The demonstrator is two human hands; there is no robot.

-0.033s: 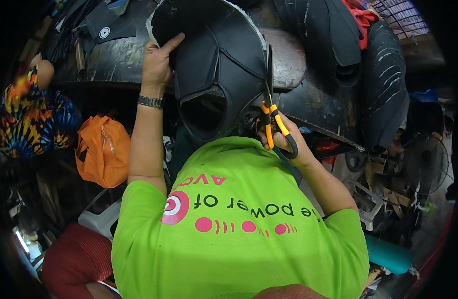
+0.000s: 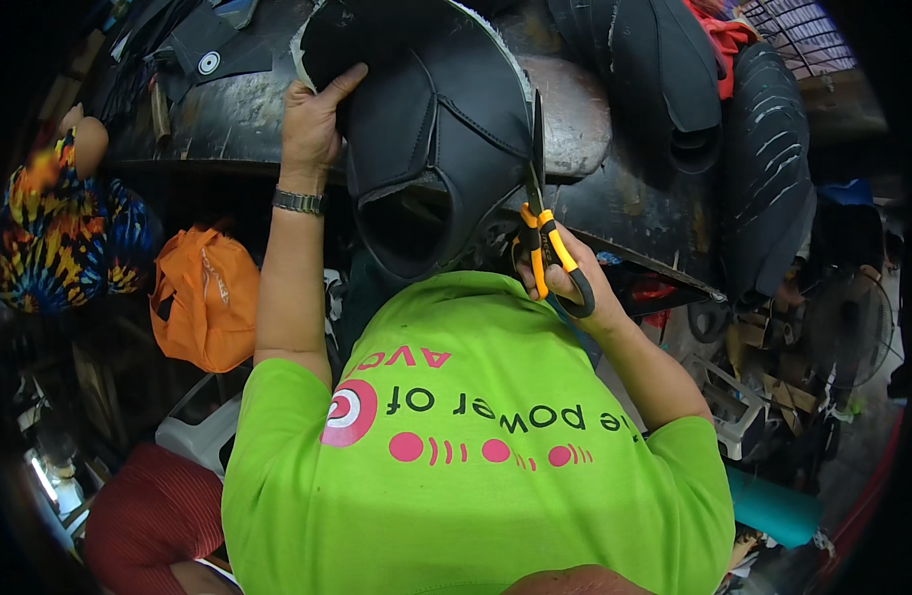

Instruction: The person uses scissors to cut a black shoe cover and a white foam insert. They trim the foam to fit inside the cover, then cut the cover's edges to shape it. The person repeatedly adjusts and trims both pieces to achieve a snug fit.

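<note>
My left hand grips the left edge of a black hood-shaped piece, its thumb lying over the front and the fingers partly hidden behind. Stitched seams meet in the middle of the piece; an oval opening faces me at its lower end, and a rough whitish edge runs along its top. In my right hand is a pair of scissors with orange and black handles. Their dark blades point away from me along the right edge of the piece. Whether the blades touch or cut it, I cannot tell.
A dark worn workbench runs behind the piece, with a brown rounded slab on it. Black rolled pieces lie at the right. An orange bag hangs at the left, near a person in a patterned garment.
</note>
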